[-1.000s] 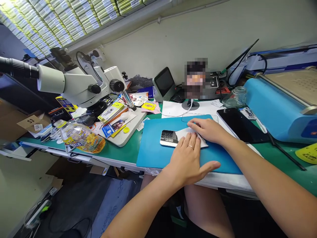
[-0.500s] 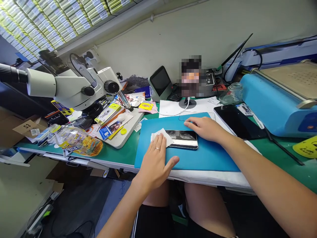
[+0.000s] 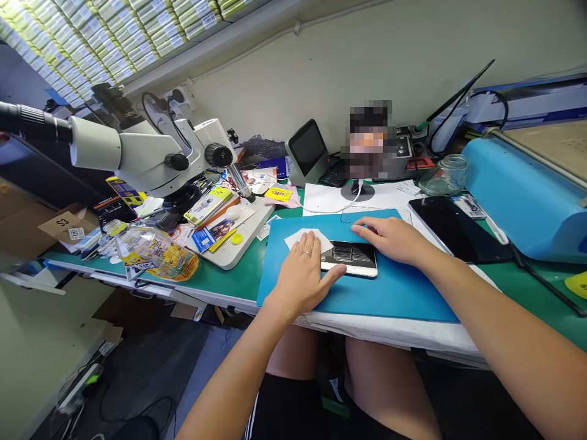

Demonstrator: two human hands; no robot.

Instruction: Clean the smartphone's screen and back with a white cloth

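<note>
A phone with a dark, reflective face and a white lower edge lies flat on a blue mat. My left hand lies flat with its fingers together on a white cloth or tissue, which covers the phone's left end. A ring shows on one of its fingers, and the thumb reaches out over the phone's lower edge. My right hand rests at the phone's right end, fingers loosely curved and apart from the thumb, with nothing seen in it.
A microscope stands at the left over papers and a plastic bottle. A small screen and a blurred round mirror stand behind the mat. At the right are a black tablet, a glass jar and a blue machine.
My left hand and the white cloth have shifted rightward and up over the phone's left end. The whole view has moved slightly, and my right hand stays at the phone's right end.
</note>
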